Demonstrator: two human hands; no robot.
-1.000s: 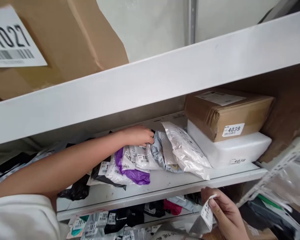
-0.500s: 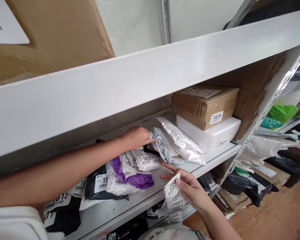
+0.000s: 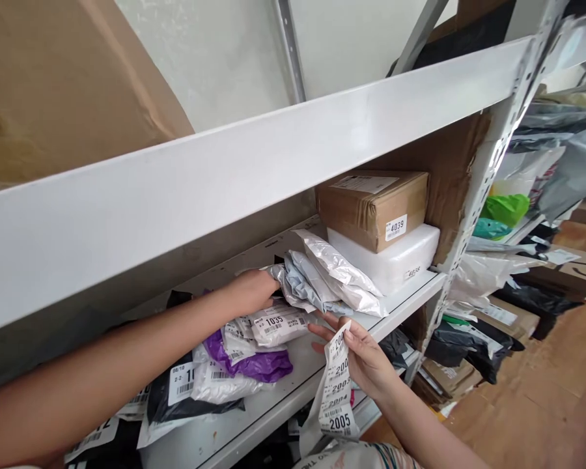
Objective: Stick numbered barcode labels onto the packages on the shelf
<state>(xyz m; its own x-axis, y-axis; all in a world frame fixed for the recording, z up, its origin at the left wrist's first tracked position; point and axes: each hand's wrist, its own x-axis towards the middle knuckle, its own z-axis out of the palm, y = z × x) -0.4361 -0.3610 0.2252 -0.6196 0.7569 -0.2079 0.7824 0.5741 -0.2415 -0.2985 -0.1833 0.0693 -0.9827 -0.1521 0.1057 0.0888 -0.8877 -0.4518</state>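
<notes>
My left hand (image 3: 254, 290) reaches into the shelf, its fingers closed on the edge of a grey plastic mailer (image 3: 293, 294) that leans among others. Right beside it lies a white mailer (image 3: 276, 326) labelled 1035, on top of a purple mailer (image 3: 268, 366). In front of the shelf edge, my right hand (image 3: 366, 358) pinches a strip of number stickers (image 3: 338, 391) between thumb and fingers; the strip hangs down, showing 2003 to 2005. Its other fingers stretch toward the mailers. A shiny white mailer (image 3: 339, 267) leans at the right of the row.
A cardboard box (image 3: 371, 208) marked 4039 sits on a white foam-like box (image 3: 390, 260) marked 4038. Above runs a white shelf beam (image 3: 254, 143); a perforated upright (image 3: 488, 176) stands at right. More parcels (image 3: 469, 339) fill the neighbouring rack. A large carton (image 3: 78, 85) is overhead.
The view has shifted, showing more of the right rack. My left hand has drawn slightly back and left along the mailers. The sticker strip has turned, exposing 2005 more clearly.
</notes>
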